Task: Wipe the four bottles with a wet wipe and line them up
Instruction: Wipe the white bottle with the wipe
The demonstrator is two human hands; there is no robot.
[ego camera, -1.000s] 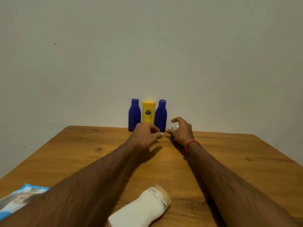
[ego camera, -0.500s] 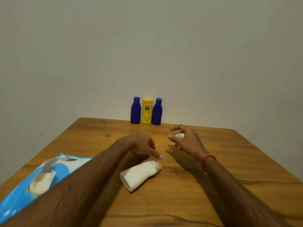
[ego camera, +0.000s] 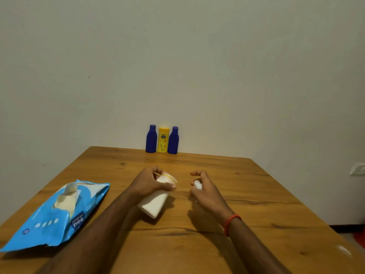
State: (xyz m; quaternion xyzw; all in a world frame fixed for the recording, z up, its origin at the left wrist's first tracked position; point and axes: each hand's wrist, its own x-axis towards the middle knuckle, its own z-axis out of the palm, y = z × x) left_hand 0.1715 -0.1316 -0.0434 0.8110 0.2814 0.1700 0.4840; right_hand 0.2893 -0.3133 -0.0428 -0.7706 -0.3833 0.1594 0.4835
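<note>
**Wooden table before plain wall: one bottle in hand, three lined up**

At left, lying flat: blue wipes pack, flap open. Mid-table: left hand curled round cap end of white bottle, tilted, base toward camera. At far edge, upright, side by side: blue bottle, yellow bottle, second blue bottle. At right: right hand loosely curled, pinching wadded wet wipe.

Left hand curls round a white plastic bottle; right hand, at its three o'clock, pinches a white wipe.
</note>
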